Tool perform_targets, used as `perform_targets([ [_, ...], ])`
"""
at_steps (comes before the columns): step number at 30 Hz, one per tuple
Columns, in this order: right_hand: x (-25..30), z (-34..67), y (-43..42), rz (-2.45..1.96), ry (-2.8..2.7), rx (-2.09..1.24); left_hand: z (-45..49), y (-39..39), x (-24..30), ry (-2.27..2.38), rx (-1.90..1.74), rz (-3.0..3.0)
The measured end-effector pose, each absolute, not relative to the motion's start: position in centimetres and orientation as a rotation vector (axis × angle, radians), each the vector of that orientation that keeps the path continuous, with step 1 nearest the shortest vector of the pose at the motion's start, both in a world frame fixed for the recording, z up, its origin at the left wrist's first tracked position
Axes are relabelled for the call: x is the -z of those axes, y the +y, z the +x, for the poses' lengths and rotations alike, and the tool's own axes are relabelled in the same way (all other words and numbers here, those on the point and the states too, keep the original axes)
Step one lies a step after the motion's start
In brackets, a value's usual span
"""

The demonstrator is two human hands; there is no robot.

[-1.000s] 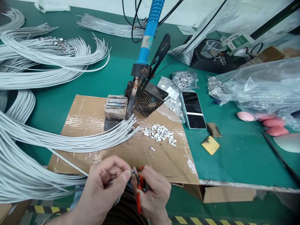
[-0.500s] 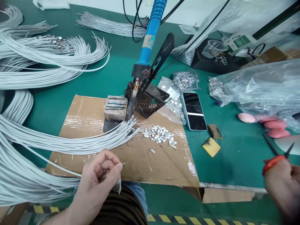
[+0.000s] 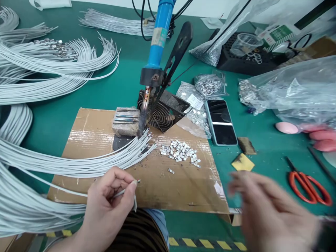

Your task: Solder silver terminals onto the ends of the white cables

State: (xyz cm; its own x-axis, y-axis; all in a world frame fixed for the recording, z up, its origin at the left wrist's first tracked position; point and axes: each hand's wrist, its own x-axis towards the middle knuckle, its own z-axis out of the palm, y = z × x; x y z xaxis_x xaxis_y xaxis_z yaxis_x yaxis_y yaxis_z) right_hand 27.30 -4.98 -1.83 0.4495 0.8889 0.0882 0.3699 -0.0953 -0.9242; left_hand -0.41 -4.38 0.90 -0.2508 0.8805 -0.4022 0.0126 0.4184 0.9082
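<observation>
My left hand (image 3: pixel 111 199) is closed in a pinch on the end of a white cable (image 3: pixel 65 191). A short stripped tip with thin coloured strands pokes out past the thumb. My right hand (image 3: pixel 270 213), smeared by motion, is over the table's front right edge; its fingers are too blurred to read. Red-handled scissors (image 3: pixel 307 185) lie on the green table beyond it. In front of my left hand, a bundle of white cables (image 3: pixel 105 161) rests across the cardboard sheet (image 3: pixel 181 190). Small metal connectors (image 3: pixel 180 151) lie in a loose pile right of the cable ends.
A soldering iron (image 3: pixel 157 45) stands clamped tip-down above the cable ends, beside a small fan (image 3: pixel 162 112) and a block with metal sticks (image 3: pixel 126 120). Right of these are a phone (image 3: pixel 221 122), a yellow sponge (image 3: pixel 243 162) and plastic bags (image 3: pixel 294 87). More cable bundles (image 3: pixel 52 66) fill the left.
My right hand has let go of the scissors, which now lie on the table, and has moved left toward the cardboard. My left hand keeps its pinch on the cable.
</observation>
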Motion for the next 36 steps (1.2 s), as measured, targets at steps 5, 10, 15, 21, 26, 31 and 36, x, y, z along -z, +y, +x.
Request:
perform_targets([
  [5, 2.8, 16.1, -3.4, -1.291, -1.190, -1.233, -0.2, -4.5, -0.9, 1.632, -1.034, 0.854],
  [10, 1.9, 13.6, -2.8, -1.119, -1.197, -1.380, -0.1, -4.4, -0.9, 1.659, -1.056, 0.885],
  [15, 2.6, 13.5, -3.4, -1.097, -1.077, -1.436, -0.1, -4.7, -0.4, 1.741, -1.023, 1.024],
  [21, 2.9, 12.6, -4.1, -1.105, -0.983, -1.416, 0.4, -5.7, 0.7, 1.740, -1.121, 1.150],
  [26, 2.9, 11.6, -4.3, -1.147, -1.064, -1.128, 0.3, -5.8, 1.0, 1.630, -1.056, 1.018],
  [31, 3.1, 12.9, -3.7, -1.149, -1.269, -1.156, -0.4, -4.3, -0.1, 1.563, -0.965, 0.823],
  [36, 2.3, 15.4, -1.8, -1.173, -1.482, -1.226, -0.8, -3.5, -0.6, 1.464, -0.874, 0.794],
])
